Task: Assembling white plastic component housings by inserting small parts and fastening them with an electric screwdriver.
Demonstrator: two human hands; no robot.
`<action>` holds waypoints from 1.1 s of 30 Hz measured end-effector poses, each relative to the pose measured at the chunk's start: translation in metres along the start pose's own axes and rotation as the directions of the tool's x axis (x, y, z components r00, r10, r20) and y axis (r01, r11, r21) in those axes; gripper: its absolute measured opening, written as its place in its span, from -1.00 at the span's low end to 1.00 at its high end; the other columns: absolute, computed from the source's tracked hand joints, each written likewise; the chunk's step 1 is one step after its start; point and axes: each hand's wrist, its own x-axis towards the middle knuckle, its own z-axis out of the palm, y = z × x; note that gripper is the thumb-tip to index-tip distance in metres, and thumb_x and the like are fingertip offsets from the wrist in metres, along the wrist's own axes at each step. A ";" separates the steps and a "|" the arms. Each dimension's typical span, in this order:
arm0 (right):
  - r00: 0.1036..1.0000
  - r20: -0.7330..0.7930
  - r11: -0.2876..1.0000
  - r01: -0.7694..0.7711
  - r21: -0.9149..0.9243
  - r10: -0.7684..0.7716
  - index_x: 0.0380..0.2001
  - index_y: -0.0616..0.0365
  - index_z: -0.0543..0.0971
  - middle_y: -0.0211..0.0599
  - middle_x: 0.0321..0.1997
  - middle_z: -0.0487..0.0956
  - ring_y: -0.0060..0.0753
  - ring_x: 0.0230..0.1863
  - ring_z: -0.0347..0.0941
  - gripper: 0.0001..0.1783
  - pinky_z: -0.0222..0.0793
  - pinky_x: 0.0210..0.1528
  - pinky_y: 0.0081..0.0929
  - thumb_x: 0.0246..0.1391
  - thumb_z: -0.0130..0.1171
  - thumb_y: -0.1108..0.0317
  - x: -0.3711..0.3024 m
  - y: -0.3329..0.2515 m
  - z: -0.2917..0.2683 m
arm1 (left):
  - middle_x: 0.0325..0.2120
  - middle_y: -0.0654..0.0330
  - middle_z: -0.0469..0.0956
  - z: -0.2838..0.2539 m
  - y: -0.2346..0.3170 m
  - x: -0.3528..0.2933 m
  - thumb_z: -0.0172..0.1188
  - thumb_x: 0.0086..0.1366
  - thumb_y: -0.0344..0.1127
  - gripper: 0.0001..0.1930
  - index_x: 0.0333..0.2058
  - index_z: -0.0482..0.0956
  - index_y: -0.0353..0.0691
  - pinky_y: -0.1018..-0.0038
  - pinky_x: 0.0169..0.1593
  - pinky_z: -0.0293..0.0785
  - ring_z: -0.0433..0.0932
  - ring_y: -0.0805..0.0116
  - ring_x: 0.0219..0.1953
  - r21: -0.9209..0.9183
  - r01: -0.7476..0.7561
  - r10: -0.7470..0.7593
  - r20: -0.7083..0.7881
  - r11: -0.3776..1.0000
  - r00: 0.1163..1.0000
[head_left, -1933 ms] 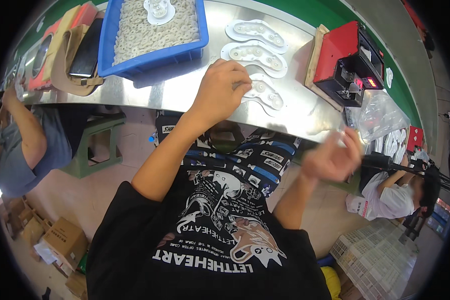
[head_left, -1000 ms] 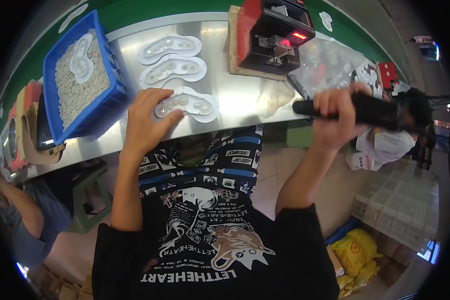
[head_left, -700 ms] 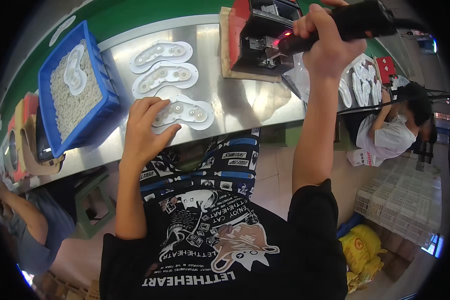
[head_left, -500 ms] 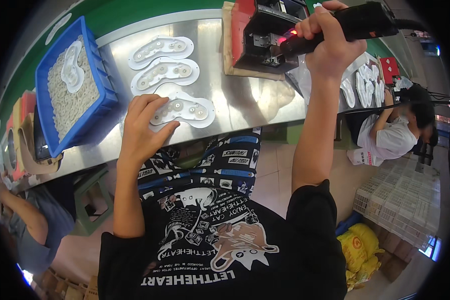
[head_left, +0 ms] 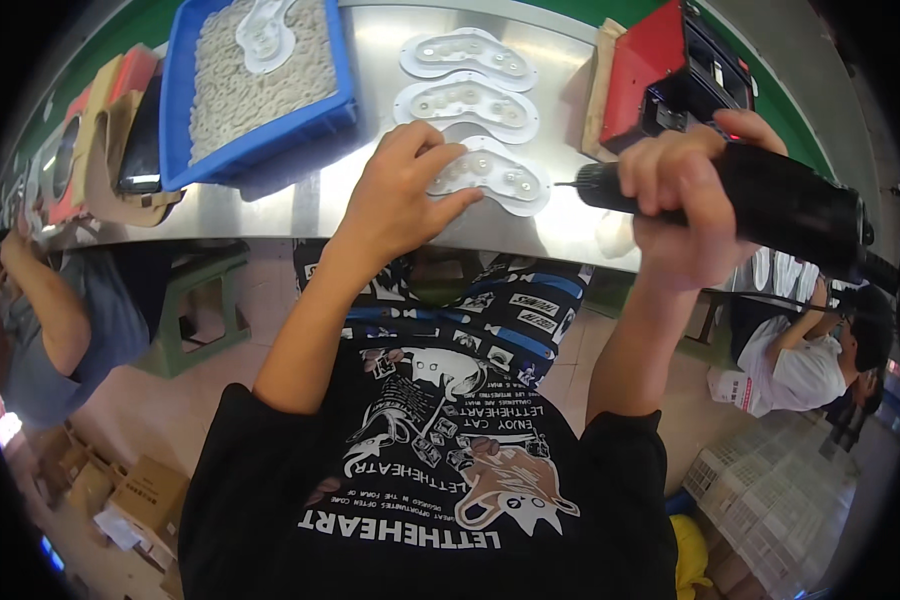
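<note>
My left hand (head_left: 400,195) grips the left end of the nearest white curved plastic housing (head_left: 518,198), thumb on the near edge and fingers on the far edge. Small round gears show inside that housing, which lies on the metal table. My right hand (head_left: 695,195) is wrapped round a black electric screwdriver (head_left: 785,205). Its thin bit points left, a little apart from the housing's right end. Two similar housings lie just beyond, a middle housing (head_left: 465,107) and a far housing (head_left: 468,57).
A blue bin (head_left: 345,95) of small pale parts, with one housing on top, stands at left. A red and black machine (head_left: 660,70) sits at the far right of the metal table (head_left: 370,30). Co-workers sit on both sides, one in a white shirt (head_left: 780,350).
My right hand has brought the screwdriver away from the machine, down and toward the nearest housing. The whole view has swung, shifting the table's things rightward. My left hand stays at that housing.
</note>
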 end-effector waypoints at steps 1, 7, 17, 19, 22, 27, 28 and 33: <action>1.000 0.006 1.000 -0.005 0.007 0.005 0.15 0.29 0.34 -0.31 -0.59 0.32 -0.45 -0.65 0.24 -0.48 0.30 -0.50 -0.30 0.08 0.09 0.54 -0.001 0.005 0.011 | -0.29 0.12 0.52 0.000 -0.001 0.000 0.56 0.00 -0.25 -0.57 -0.16 0.67 -0.28 0.28 -0.09 0.50 0.53 0.10 -0.19 0.006 0.008 -0.008 -0.003 1.000 1.000; 0.984 0.176 0.982 -0.061 0.178 0.030 0.11 0.26 0.35 -0.31 -0.57 0.35 -0.48 -0.63 0.26 -0.56 0.35 -0.46 -0.32 0.14 0.09 0.62 0.005 0.048 0.034 | -0.28 0.12 0.52 -0.003 0.000 -0.002 0.55 0.01 -0.23 -0.57 -0.17 0.65 -0.28 0.27 -0.05 0.50 0.53 0.07 -0.16 -0.006 0.043 -0.043 -0.005 0.999 0.999; 0.981 0.144 0.988 -0.141 0.067 0.130 0.00 0.26 0.44 -0.27 -0.60 0.40 -0.45 -0.66 0.26 -0.64 0.31 -0.49 -0.32 0.11 0.06 0.69 0.007 0.067 0.053 | -0.30 0.10 0.48 -0.001 0.000 -0.003 0.52 0.02 -0.21 -0.62 -0.29 0.59 -0.31 0.22 -0.02 0.47 0.50 0.06 -0.17 -0.021 0.018 -0.018 -0.005 1.000 1.000; 0.982 0.131 0.989 -0.141 0.053 0.133 0.01 0.25 0.44 -0.28 -0.60 0.40 -0.46 -0.65 0.26 -0.64 0.31 -0.49 -0.33 0.12 0.06 0.68 0.006 0.068 0.054 | -0.30 0.10 0.47 -0.002 0.000 -0.003 0.52 0.02 -0.21 -0.62 -0.30 0.58 -0.31 0.22 -0.02 0.46 0.50 0.06 -0.17 -0.027 0.008 -0.009 -0.011 1.000 1.000; 0.977 0.182 0.990 -0.124 0.066 0.111 0.00 0.25 0.44 -0.28 -0.60 0.40 -0.47 -0.65 0.26 -0.64 0.30 -0.49 -0.33 0.12 0.07 0.68 0.005 0.069 0.054 | -0.31 0.10 0.47 -0.003 -0.001 -0.003 0.53 0.01 -0.21 -0.61 -0.31 0.58 -0.31 0.22 -0.02 0.46 0.50 0.06 -0.18 -0.024 0.003 -0.003 -0.006 1.000 1.000; 0.966 0.239 0.985 -0.127 0.112 0.098 0.01 0.26 0.43 -0.29 -0.58 0.40 -0.47 -0.64 0.26 -0.64 0.31 -0.48 -0.33 0.13 0.08 0.67 0.006 0.078 0.044 | -0.31 0.10 0.48 -0.002 -0.002 -0.003 0.54 0.00 -0.21 -0.62 -0.32 0.57 -0.30 0.21 -0.02 0.46 0.50 0.05 -0.18 -0.032 0.002 -0.002 -0.014 0.999 1.000; 0.966 0.238 0.986 -0.132 0.101 0.105 0.00 0.26 0.42 -0.29 -0.58 0.40 -0.47 -0.64 0.27 -0.65 0.32 -0.47 -0.33 0.13 0.08 0.67 0.007 0.078 0.045 | -0.31 0.10 0.48 -0.002 -0.002 -0.003 0.54 0.00 -0.21 -0.62 -0.32 0.57 -0.30 0.21 -0.02 0.46 0.50 0.05 -0.18 -0.030 0.001 -0.002 -0.020 1.000 1.000; 0.961 0.241 0.990 -0.138 -0.016 0.138 -0.07 0.26 0.42 -0.27 -0.57 0.40 -0.46 -0.63 0.29 -0.73 0.35 -0.46 -0.32 0.15 0.12 0.63 -0.001 0.074 0.053 | -0.30 0.10 0.48 -0.003 -0.003 -0.004 0.54 0.00 -0.20 -0.61 -0.32 0.57 -0.30 0.20 -0.01 0.46 0.50 0.05 -0.17 -0.030 0.008 -0.008 -0.011 1.000 1.000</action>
